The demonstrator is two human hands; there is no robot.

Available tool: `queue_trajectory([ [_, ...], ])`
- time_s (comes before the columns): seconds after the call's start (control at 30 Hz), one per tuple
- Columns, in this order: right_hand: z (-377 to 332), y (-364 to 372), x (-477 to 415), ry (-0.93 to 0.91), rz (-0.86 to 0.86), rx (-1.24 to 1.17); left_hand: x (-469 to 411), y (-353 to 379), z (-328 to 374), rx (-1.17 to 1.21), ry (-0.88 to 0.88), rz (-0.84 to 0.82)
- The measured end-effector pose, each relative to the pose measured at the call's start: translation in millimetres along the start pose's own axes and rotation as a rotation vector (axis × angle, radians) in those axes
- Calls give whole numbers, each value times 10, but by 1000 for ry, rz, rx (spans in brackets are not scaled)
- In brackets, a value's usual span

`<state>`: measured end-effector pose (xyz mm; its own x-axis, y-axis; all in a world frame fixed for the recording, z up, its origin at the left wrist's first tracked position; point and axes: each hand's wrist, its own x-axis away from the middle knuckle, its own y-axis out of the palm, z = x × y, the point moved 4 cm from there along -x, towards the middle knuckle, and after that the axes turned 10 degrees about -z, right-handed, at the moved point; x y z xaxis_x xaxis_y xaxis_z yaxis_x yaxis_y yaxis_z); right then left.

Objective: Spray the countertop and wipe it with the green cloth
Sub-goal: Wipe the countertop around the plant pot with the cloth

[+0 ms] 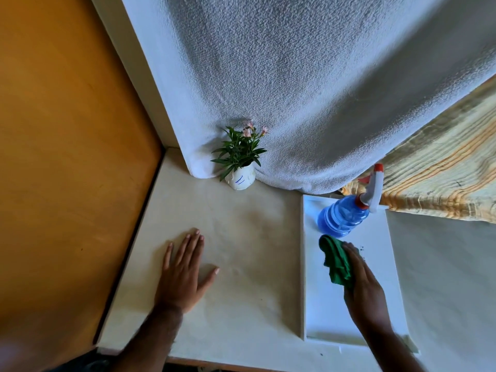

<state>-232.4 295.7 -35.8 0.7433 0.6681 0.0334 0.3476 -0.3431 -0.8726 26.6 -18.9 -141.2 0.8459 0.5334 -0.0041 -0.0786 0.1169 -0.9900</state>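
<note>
The pale countertop (241,264) fills the middle, with a faint brownish smudge near its centre. My left hand (185,272) lies flat on it, fingers spread, holding nothing. My right hand (362,280) rests over the white tray (375,232) on the right and grips the crumpled green cloth (335,260), which touches the tray floor. A blue spray bottle (342,217) with a white and red trigger head stands at the tray's far end, just beyond the cloth.
A small white pot with a green flowering plant (240,157) stands at the back of the counter against a hanging white towel (295,89). A wooden panel (67,143) borders the left edge. Striped fabric (442,173) lies at the back right.
</note>
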Motion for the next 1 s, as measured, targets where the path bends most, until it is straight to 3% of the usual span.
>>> queue_trajectory([
  [0.2,-1175,230,-711,-617,-73,45,2,-37,-13,5,5,-23],
  [0.47,-1787,746,-1649,-969,-146,397,1,-2,-20,-5,-3,-58],
  [0.67,-1806,898,-1885,-1024,-129,468,4,10,-30,-1,-10,-74],
  [1.0,-1720,1103,-1814,-918,-379,267,11,26,-46,-16,-10,-75],
])
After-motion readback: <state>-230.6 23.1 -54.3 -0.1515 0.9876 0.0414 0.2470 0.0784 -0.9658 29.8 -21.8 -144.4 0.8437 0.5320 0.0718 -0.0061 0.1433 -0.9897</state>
